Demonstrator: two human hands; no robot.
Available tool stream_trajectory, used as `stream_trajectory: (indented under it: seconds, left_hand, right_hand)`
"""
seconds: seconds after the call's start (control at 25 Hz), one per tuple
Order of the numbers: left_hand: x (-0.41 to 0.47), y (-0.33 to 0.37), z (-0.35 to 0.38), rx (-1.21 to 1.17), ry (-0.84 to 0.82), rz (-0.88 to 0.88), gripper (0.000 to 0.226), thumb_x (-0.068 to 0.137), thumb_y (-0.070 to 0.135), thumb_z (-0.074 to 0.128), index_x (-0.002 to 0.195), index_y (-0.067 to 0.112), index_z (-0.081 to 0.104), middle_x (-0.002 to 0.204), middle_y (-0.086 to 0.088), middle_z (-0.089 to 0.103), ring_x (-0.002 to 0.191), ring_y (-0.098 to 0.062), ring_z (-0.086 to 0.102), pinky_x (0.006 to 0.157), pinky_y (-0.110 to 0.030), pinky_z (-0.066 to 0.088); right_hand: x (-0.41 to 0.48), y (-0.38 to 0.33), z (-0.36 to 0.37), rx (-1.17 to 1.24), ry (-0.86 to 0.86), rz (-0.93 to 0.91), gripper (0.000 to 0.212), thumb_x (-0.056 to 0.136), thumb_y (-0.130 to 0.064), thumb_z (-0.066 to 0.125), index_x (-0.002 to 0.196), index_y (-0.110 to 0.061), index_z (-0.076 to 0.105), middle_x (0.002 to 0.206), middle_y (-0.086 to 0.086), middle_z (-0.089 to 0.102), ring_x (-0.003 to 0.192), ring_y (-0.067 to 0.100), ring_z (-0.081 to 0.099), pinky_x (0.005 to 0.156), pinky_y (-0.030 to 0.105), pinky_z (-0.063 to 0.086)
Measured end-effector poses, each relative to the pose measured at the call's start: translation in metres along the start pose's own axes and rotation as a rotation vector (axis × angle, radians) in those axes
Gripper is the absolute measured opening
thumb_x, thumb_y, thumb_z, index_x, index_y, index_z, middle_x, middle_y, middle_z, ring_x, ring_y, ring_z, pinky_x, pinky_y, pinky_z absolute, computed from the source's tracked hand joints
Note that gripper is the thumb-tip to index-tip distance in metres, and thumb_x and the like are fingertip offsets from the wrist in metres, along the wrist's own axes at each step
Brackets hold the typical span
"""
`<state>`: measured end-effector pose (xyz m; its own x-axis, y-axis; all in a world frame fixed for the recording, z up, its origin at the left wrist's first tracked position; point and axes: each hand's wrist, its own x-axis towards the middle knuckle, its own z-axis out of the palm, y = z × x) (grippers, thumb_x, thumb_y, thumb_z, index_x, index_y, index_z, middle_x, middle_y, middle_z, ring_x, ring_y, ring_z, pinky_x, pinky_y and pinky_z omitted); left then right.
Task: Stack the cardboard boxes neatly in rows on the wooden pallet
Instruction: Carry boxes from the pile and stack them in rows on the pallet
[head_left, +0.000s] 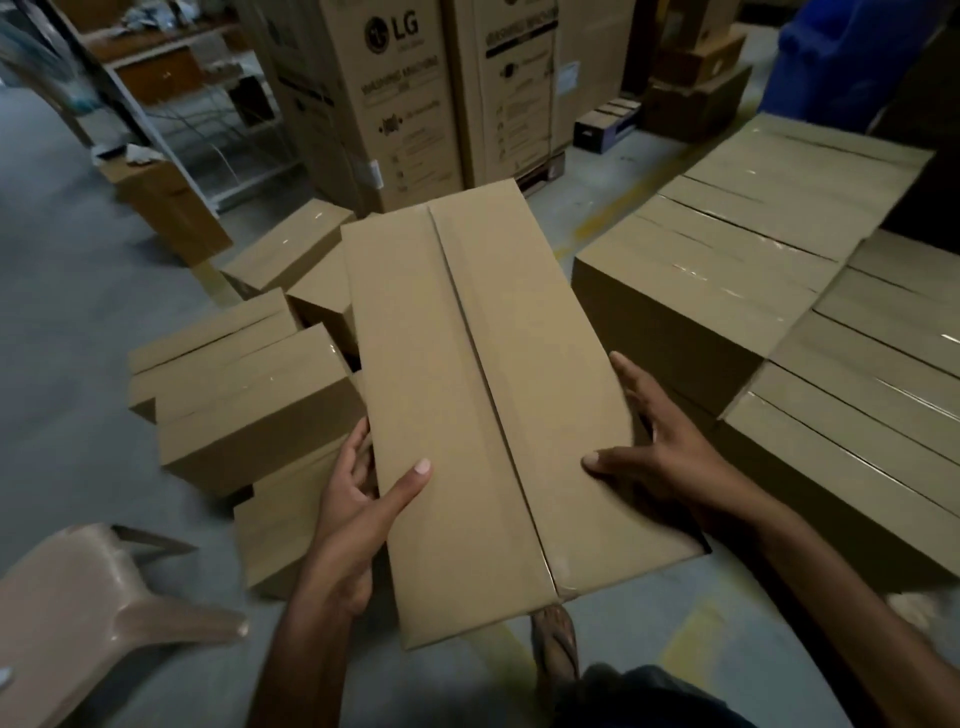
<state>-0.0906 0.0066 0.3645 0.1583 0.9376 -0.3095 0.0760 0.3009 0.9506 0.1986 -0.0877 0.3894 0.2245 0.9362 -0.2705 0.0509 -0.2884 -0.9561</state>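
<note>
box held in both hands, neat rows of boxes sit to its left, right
Not quite. The left hand and right hand do hold the box, but the neat rows sit to its right, as the head view shows; a loose pile is on its left.

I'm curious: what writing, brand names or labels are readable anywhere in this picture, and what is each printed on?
"LG": beside a round logo, on the tall carton at the back.
Smaller print and icons lower on that carton: too blurred to read.
Print on the neighbouring tall carton: too blurred to read.
The held box and the stacked boxes: no writing visible.
</note>
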Motion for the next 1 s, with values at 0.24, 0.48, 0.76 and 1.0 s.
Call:
stream_trajectory:
  seconds: [0.24,0.48,0.76,1.0]
  left_hand:
    - [-0.109,-0.015,0.034,0.04,-0.297,-0.005,0.094,0.07,0.028,0.083,0.15,0.047,0.036,0.125,0.022,0.065,0.108,-0.004,0.069,0.083,-0.03,0.059]
    - [-0.186,-0.009,0.095,-0.024,-0.572,0.031,0.096,0.06,0.085,0.069,0.139,0.031,0.061,0.13,0.015,0.067,0.12,-0.012,0.065,0.084,-0.025,0.059]
    - [-0.245,-0.024,0.233,0.299,-0.921,0.185,0.094,0.046,0.07,0.09,0.13,0.042,0.059,0.151,0.013,0.044,0.13,-0.001,0.055,0.088,-0.028,0.058]
    - [-0.331,-0.051,0.398,0.296,-0.917,0.217,0.075,0.053,0.057,0.09,0.12,0.035,0.066,0.156,0.026,0.037,0.131,0.011,0.048,0.09,-0.022,0.056]
  right_hand:
    - [-0.152,0.022,-0.064,0.033,0.015,-0.049,0.103,0.07,-0.037,0.088,0.153,-0.053,0.029,0.142,-0.037,0.048,0.123,-0.008,0.056,0.088,0.018,0.056]
    - [-0.261,0.051,-0.146,-0.021,-0.02,-0.141,0.085,0.08,-0.055,0.073,0.155,-0.036,0.038,0.151,-0.023,0.041,0.137,0.013,0.047,0.108,0.045,0.051]
    - [-0.398,0.08,-0.258,-0.003,0.154,-0.026,0.08,0.056,-0.045,0.086,0.131,-0.043,0.059,0.123,-0.019,0.062,0.118,0.014,0.064,0.093,0.034,0.059]
    - [-0.484,0.131,-0.378,0.217,0.413,0.156,0.055,0.086,-0.073,0.06,0.134,-0.047,0.058,0.125,-0.025,0.059,0.117,0.002,0.059,0.094,0.024,0.046]
